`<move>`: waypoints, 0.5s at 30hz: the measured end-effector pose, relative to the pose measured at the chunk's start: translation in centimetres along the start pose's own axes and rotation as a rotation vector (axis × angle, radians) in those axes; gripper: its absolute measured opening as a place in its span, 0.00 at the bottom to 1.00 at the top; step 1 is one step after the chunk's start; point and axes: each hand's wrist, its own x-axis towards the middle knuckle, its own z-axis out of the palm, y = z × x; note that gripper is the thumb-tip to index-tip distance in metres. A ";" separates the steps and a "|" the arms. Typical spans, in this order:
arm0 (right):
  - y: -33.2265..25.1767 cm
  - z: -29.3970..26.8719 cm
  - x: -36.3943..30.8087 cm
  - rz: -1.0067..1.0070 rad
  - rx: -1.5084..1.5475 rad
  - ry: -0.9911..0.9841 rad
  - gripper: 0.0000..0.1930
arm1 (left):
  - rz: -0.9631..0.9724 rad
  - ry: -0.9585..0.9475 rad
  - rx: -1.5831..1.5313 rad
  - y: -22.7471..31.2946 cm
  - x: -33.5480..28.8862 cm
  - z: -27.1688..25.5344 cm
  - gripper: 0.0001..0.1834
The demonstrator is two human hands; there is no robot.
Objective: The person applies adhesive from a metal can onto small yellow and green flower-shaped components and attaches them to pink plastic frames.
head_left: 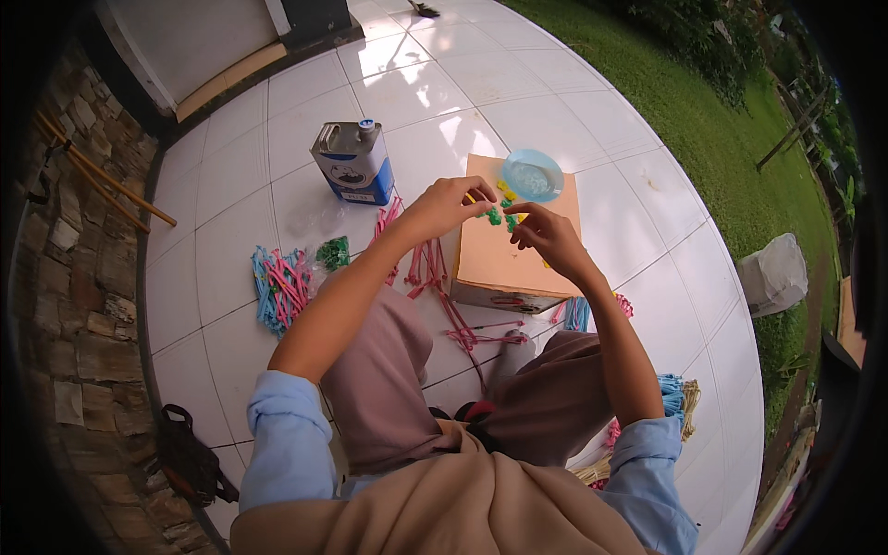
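Left hand (pixel 451 205) and right hand (pixel 548 238) reach over small green pieces (pixel 510 223) and yellow pieces (pixel 507 191) toward the far edge of a cardboard box (pixel 504 265), beside a light-blue bowl (pixel 556 184); fingers (pixel 475 186) curl, grip unclear.

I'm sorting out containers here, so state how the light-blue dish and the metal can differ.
The light-blue dish is round and shallow; the metal can is tall and boxy. The dish sits on the cardboard box; the can stands on the tiled floor. Both show blue.
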 end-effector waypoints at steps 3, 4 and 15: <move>-1.7 1.4 3.5 -0.074 -0.019 -0.047 0.13 | -0.115 0.061 0.021 -0.3 -1.6 -4.1 0.13; -2.4 2.1 5.0 -0.128 -0.044 -0.052 0.13 | -0.130 0.082 0.016 -1.2 -2.0 -5.4 0.13; 0.9 13.9 32.0 -0.409 -0.390 -0.115 0.46 | -0.259 0.886 0.336 -20.9 -0.1 -13.3 0.20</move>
